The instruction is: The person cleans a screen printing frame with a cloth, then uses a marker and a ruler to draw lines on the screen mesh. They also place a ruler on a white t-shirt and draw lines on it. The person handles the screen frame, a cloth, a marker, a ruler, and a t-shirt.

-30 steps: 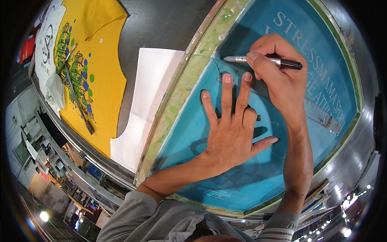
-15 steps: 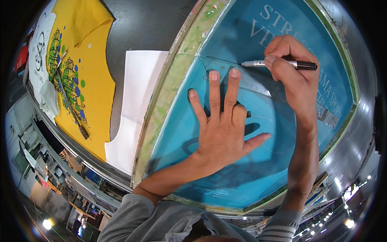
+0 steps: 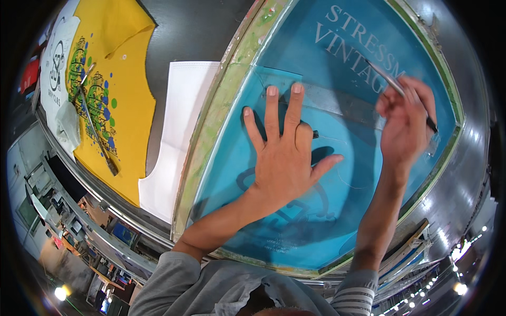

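My left hand [image 3: 282,163] is spread on a blue screen [image 3: 226,205], three fingers and thumb outstretched, its index finger curled on a small black object [image 3: 315,134]. Its middle fingertips rest on a clear straight strip [image 3: 337,97] lying across the screen, with a thin dark line by its upper left edge. My right hand [image 3: 403,126], blurred, is closed round a silver-and-black marker [image 3: 392,79], tilted with its tip toward upper left, over the pale lettering. The screen's green-stained frame [image 3: 259,25] runs diagonally to the left of both hands. A faint graphic shows below my left hand.
A white fabric piece [image 3: 158,189] lies left of the frame on the dark table [image 3: 190,31]. Further left are a yellow printed piece [image 3: 132,79], a white printed piece [image 3: 55,63] and a long metal tool [image 3: 103,147]. Benches and lights line the lower edges.
My right hand has moved right and down, swinging the marker from along the strip's edge to a steep tilt. My left hand keeps its pose while the scene shifts slightly in the picture.
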{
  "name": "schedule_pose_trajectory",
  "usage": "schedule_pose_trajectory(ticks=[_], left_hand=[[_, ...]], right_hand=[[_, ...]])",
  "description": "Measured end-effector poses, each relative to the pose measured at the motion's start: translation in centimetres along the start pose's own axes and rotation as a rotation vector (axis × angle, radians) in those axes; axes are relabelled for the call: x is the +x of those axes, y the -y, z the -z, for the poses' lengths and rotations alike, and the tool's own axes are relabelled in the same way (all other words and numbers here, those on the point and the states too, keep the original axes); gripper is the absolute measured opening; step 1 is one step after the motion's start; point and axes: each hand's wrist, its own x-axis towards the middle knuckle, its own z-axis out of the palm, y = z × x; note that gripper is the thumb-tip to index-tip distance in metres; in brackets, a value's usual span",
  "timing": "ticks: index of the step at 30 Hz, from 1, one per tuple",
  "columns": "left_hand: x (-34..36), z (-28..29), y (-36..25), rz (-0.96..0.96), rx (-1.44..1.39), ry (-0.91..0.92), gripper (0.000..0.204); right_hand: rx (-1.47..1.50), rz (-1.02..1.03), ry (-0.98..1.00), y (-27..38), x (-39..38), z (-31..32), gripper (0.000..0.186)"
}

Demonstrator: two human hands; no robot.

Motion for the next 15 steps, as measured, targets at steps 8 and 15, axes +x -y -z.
schedule_pose_trajectory(ticks=[8, 15], left_hand=[[-1.9, 1.6, -1.4, -0.072, -0.015, -0.117, 0.044], [-3.1, 1.1, -3.4, 0.009, 0.008, 0.062, 0.04]], right_hand=[[0.009, 0.06, -0.312, 3.5, -11.6, 10.0, 0.024], [0.071, 0.024, -0.383, 5.4, -18.3, 15.0, 0.021]])
